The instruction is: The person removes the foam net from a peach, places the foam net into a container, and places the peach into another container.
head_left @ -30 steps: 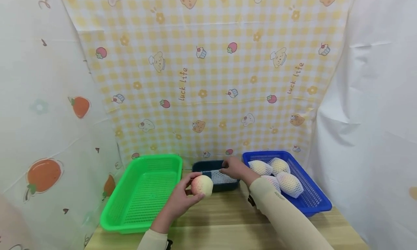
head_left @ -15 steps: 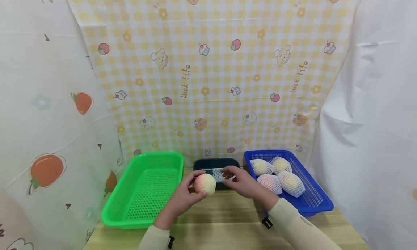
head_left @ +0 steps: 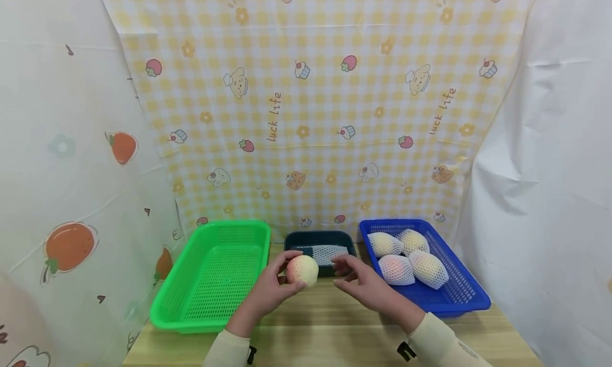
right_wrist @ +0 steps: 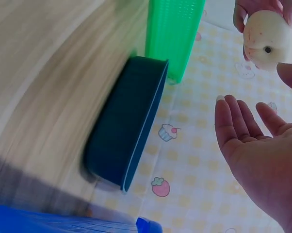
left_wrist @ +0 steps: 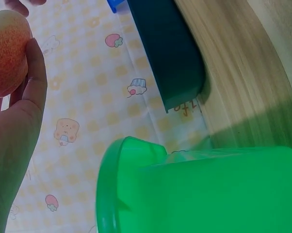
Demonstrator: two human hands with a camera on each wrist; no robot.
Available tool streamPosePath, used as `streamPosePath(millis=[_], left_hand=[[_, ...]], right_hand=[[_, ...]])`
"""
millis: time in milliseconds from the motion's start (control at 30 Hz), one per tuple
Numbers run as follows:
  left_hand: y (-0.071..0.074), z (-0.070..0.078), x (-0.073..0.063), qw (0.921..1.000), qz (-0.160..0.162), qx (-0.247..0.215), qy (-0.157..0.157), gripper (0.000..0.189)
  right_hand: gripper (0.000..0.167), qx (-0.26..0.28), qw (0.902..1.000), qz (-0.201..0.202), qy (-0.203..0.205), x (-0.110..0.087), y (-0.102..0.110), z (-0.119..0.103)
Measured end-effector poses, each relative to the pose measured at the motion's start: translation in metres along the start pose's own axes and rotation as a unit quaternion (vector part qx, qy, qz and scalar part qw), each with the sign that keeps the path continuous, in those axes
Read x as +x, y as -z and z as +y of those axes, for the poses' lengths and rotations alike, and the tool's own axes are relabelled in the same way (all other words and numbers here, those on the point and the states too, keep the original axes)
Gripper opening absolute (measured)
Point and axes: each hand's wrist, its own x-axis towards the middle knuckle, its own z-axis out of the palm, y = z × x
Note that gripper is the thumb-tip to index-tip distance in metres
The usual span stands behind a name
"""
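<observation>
Blue basket, right side of surface: contains four net-wrapped fruits, grouped toward rear. Dark tray, between baskets: contains white foam netting, lying flat. Green basket: left side of surface. Peach: unwrapped, held above surface in front of dark tray; left hand grasps it between thumb and fingers. Right hand: released, fingers loosely bent, near peach, apart from it.

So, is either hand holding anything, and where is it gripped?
The left hand holds a peach-like fruit by its sides, between fingers and thumb. The right hand holds nothing.
</observation>
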Motion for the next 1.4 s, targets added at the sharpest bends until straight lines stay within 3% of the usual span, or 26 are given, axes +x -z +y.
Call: streamPosePath(millis=[467,633,767,867,967,1167,1267,1400], left_hand=[[-0.002,-0.001,-0.001,0.9997,-0.012,-0.006,0.022,0.068],[-0.001,-0.001,-0.001,0.9997,-0.018,-0.003,0.015,0.062],[0.0,0.001,-0.003,0.9994,-0.03,0.016,0.009,0.062],[0.003,0.004,-0.002,0.9972,-0.045,0.059,-0.002,0.062],[0.01,0.008,0.001,0.9896,-0.069,0.125,-0.017,0.06],[0.035,0.022,0.007,0.9654,-0.117,0.23,-0.039,0.059],[0.05,0.03,0.007,0.9611,-0.129,0.241,-0.038,0.061],[0.071,0.036,0.011,0.9616,-0.136,0.237,-0.022,0.063]], right_hand=[[0.046,0.003,0.9997,0.013,0.018,-0.002,-0.003,0.004],[0.045,-0.002,0.9996,0.012,0.024,-0.002,-0.004,0.007],[0.043,-0.001,0.9996,0.009,0.025,-0.003,-0.004,0.008],[0.041,0.001,0.9997,0.005,0.022,-0.004,-0.004,0.01],[0.038,0.001,0.9998,-0.003,0.02,-0.004,-0.004,0.012],[0.032,0.002,0.9997,-0.017,0.018,-0.005,-0.002,0.012],[0.03,0.001,0.9995,-0.023,0.02,-0.006,-0.002,0.013],[0.029,0.002,0.9992,-0.031,0.024,-0.006,-0.001,0.015]])
